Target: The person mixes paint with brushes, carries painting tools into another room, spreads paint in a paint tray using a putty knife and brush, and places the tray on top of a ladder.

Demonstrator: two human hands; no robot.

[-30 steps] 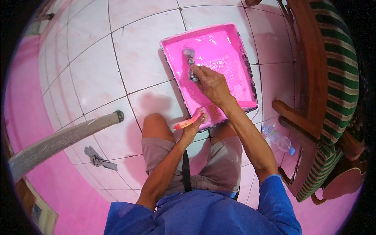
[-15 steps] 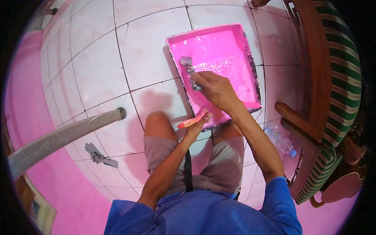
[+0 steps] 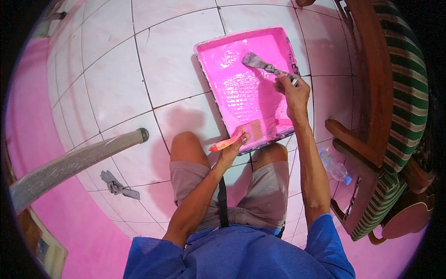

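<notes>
A paint tray [image 3: 239,36] full of wet pink paint [image 3: 239,95] rests on the floor between and beyond my knees. My left hand [image 3: 229,152] is closed round a paintbrush [image 3: 226,142] with a red-orange handle, its bristles over the tray's near end. Held in my right hand [image 3: 296,95], at the tray's right side, is a grey-stained putty knife [image 3: 256,61]; its blade is over the paint in the far half of the tray. Whether the blade touches the paint I cannot tell.
Right of the tray stand a wooden chair [image 3: 369,111] with a striped cushion [image 3: 406,97] and a clear plastic bottle [image 3: 335,168]. At left a grey pole-like leg [image 3: 79,165] reaches over the tiles, with a grey rag [image 3: 116,185] below it.
My right hand has swung right with the putty knife, from the tray's left side to its right. The left hand stays at the near edge with the paintbrush, whose bristles now show.
</notes>
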